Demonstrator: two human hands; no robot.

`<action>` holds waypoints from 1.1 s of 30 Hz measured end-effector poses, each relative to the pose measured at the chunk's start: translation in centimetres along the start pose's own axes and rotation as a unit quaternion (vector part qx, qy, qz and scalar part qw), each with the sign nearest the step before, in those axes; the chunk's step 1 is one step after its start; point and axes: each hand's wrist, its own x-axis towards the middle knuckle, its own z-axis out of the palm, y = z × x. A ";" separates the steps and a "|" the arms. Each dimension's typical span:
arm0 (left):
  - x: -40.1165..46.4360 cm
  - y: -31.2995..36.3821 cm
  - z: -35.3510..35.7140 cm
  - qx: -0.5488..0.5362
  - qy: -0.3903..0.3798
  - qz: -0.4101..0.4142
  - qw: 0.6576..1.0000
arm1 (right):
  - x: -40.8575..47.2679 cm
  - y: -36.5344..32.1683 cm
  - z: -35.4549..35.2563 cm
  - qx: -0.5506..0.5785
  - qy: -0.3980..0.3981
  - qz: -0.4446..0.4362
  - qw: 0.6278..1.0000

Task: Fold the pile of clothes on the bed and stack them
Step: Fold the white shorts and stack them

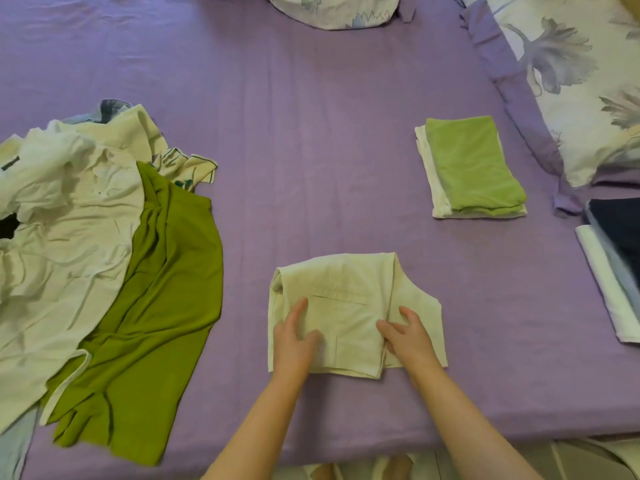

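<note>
A cream garment (346, 289), folded into a rough square, lies on the purple bed sheet (311, 133) near the front edge. My left hand (294, 337) presses flat on its left half with straight fingers. My right hand (407, 336) rests on its right side, fingers spread over a folded flap. An unfolded pile (69, 220) of white clothes lies at the left, with an olive-green garment (166, 289) spilling from it. A folded stack (471, 168), light green on top of white, sits at the right.
Floral pillows (571, 81) line the right side and another (332, 8) lies at the far edge. A second stack (616, 271) of folded dark blue, light blue and white cloth sits at the right edge. The bed's front edge runs just below my forearms.
</note>
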 end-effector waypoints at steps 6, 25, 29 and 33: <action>3.4 1.5 -0.6 -0.079 -0.010 0.072 0.994 | 3.2 -0.8 1.8 -0.019 0.029 -0.057 0.998; 10.2 1.7 -1.0 0.251 0.169 0.008 0.953 | 4.7 0.8 0.0 -0.326 0.088 -0.204 0.919; 7.4 -1.5 -1.7 0.172 0.153 -0.057 0.972 | 4.1 1.5 -1.4 -0.343 0.187 -0.022 0.920; 5.9 -2.3 -2.3 -0.053 0.097 -0.160 0.981 | 3.5 0.7 -1.0 -0.174 0.156 0.050 0.971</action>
